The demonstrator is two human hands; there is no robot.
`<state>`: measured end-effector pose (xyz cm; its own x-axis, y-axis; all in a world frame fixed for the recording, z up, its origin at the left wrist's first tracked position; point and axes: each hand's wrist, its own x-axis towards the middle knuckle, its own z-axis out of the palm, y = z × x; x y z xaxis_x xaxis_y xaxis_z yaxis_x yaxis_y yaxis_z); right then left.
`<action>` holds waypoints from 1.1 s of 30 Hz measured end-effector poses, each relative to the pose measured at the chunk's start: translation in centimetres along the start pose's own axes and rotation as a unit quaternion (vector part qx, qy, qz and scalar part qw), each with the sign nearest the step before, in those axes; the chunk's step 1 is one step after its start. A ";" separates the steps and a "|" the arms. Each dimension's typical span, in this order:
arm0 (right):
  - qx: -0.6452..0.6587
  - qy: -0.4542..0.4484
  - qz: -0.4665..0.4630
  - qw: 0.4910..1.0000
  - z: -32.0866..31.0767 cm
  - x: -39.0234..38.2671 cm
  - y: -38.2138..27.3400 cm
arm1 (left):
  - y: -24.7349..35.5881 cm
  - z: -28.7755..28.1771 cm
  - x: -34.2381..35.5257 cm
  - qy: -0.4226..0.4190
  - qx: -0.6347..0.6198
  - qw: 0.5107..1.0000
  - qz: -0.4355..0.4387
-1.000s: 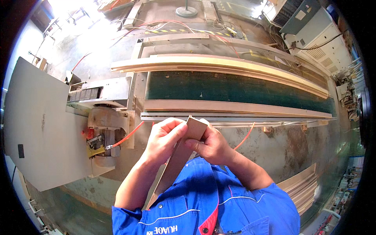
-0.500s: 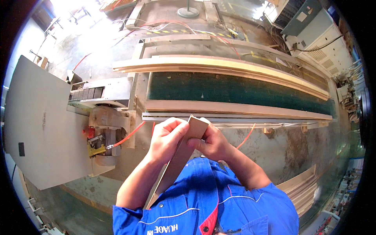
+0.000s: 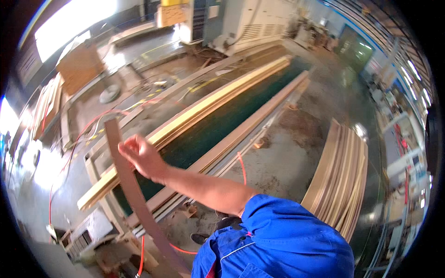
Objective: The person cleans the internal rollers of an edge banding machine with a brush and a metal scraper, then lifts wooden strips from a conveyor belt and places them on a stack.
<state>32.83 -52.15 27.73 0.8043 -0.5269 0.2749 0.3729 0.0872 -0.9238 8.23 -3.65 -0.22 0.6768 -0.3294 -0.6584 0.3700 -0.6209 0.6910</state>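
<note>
A long, narrow brown board (image 3: 132,190) rises at a tilt from the lower edge, on the left side of the view. My right hand (image 3: 143,157) reaches across from the blue sleeve and grips the board's right edge near its upper end, thumb and fingers closed on it. Behind the board lie pale wooden strips (image 3: 218,102) on a long green-topped bench (image 3: 199,148). A brown strip (image 3: 250,134) runs along the bench's near side. My left hand is out of view.
A stack of long boards (image 3: 340,176) lies on the right. Orange hoses (image 3: 242,167) trail near the bench. Large pale cabinets (image 3: 259,23) stand beyond its far end. A round metal base (image 3: 109,94) sits on the floor at the far left.
My view has swung to the right, bringing the board stack fully in. The board now stands at the left. My left hand has gone out of view; the right arm is stretched out.
</note>
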 end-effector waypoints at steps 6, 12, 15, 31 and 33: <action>-0.029 -0.437 0.206 0.875 -3.3 -17.7 8.2 | 20.6 -4.3 7.3 -0.007 0.018 0.998 0.054; -0.006 -0.461 0.347 0.817 -7.0 -25.6 8.5 | 50.3 6.7 12.7 -0.041 -0.014 0.988 0.150; 0.065 -0.235 0.357 0.902 -12.2 -23.4 6.6 | 58.7 16.2 13.2 -0.101 0.001 0.977 0.188; 0.533 0.238 -0.005 0.812 -54.7 -7.1 -3.3 | 43.3 16.0 7.9 -0.245 0.430 0.864 0.092; 0.460 0.406 0.018 0.790 -57.2 -7.0 -3.6 | 43.3 15.7 7.5 -0.198 0.495 0.840 0.102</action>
<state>-0.60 -97.15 13.92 0.3995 -0.8460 -0.3531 0.8353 0.4946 -0.2401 19.30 -44.20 20.12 0.3247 -0.5900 -0.7393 -0.5715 -0.7451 0.3437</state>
